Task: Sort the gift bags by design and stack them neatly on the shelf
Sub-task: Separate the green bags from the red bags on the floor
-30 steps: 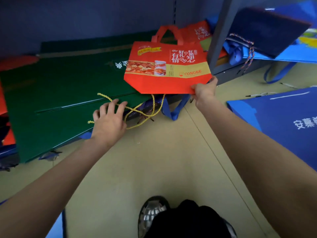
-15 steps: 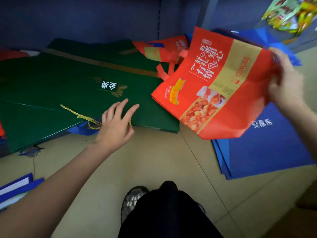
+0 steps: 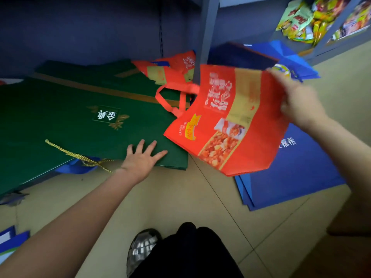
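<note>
My right hand (image 3: 297,99) grips the upper edge of a red gift bag (image 3: 230,121) with a food picture, held tilted above the floor. Its red handles (image 3: 170,97) hang toward the green bags. My left hand (image 3: 143,157) lies flat with spread fingers on the near corner of a large green gift bag (image 3: 80,121), which lies flat on the bottom shelf with a gold rope handle (image 3: 76,155). More red bags (image 3: 170,71) lie behind, beside the shelf post. Blue gift bags (image 3: 291,169) lie flat on the floor under the red bag.
A grey shelf post (image 3: 204,37) stands upright just behind the red bag. Snack packets (image 3: 305,19) hang at the top right. More blue bags (image 3: 281,55) sit on the right shelf, and a blue bag edge (image 3: 12,241) shows at bottom left. My shoe (image 3: 142,247) rests on the tiled floor.
My right hand has swung the red bag from over the green bags to the right and turned it on its side. My left hand moved from the rope handle to the green bag's corner.
</note>
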Action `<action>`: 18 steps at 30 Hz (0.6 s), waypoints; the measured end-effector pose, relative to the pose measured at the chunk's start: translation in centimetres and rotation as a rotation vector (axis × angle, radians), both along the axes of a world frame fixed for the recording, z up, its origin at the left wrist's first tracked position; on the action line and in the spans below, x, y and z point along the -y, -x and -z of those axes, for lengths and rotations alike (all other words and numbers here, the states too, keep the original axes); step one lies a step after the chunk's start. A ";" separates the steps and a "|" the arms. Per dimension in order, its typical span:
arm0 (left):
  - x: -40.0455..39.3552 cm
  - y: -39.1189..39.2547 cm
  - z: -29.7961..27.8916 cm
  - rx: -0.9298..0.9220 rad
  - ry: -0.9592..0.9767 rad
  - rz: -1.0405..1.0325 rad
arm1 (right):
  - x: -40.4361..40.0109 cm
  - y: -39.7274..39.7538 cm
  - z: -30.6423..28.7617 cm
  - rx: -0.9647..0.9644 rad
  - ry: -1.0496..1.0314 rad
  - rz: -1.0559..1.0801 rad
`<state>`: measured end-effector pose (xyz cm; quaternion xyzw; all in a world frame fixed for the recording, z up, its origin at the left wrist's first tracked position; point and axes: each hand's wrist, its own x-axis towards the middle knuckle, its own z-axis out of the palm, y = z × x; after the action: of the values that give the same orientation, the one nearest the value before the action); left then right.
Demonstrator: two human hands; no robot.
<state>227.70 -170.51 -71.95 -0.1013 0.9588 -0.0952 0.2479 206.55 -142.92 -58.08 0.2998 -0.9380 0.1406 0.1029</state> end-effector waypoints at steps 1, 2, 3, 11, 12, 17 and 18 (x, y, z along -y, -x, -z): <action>0.0 0.5 0.1 0.020 0.002 -0.020 | -0.7 0.8 -0.5 -0.061 0.046 0.070; 0.0 0.9 0.3 0.034 0.005 -0.041 | -1.4 1.7 -1.2 -0.113 0.079 0.153; 0.0 1.2 0.5 0.041 0.011 -0.058 | -2.1 2.6 -1.8 -0.159 0.095 0.219; 1.0 4.4 -0.2 0.043 0.077 -0.211 | -0.7 3.3 -3.5 -0.304 0.037 0.194; 0.8 4.2 -0.5 0.031 0.098 -0.200 | -0.8 3.3 -3.8 -0.311 0.042 0.207; 1.3 -1.2 -0.9 -0.048 0.139 -0.144 | -1.7 2.2 -6.2 -0.373 0.239 0.234; 1.6 -2.3 -1.1 -0.044 0.133 -0.160 | -1.4 1.7 -6.6 -0.386 0.270 0.224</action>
<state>230.02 -172.15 -70.90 -0.1960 0.9444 -0.1363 0.2261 204.89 -141.52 -51.45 0.1987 -0.9012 0.1924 0.3338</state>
